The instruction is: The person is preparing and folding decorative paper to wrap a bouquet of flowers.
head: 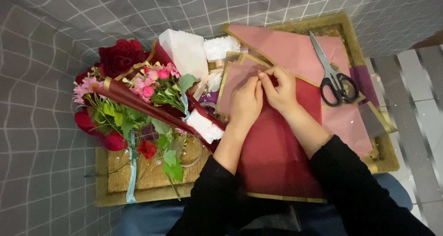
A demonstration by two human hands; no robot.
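A wrapped bouquet of red and pink flowers (127, 97) lies left on the mat. Centre, left hand (245, 103) and right hand (279, 89) pinch the dark red gold-edged wrapping sheet (272, 157), apparently mid-fold; next calls for creasing evenly. Black-handled scissors (333, 74) rest right, untouched.

Single view only: the head-worn camera looks almost straight down from above the wearer's lap; the forearms enter from the bottom edge; range is close, about arm's reach; the frame takes in the brown mat (138, 180), the checked grey cloth (41, 79) around it and pale floor at right.
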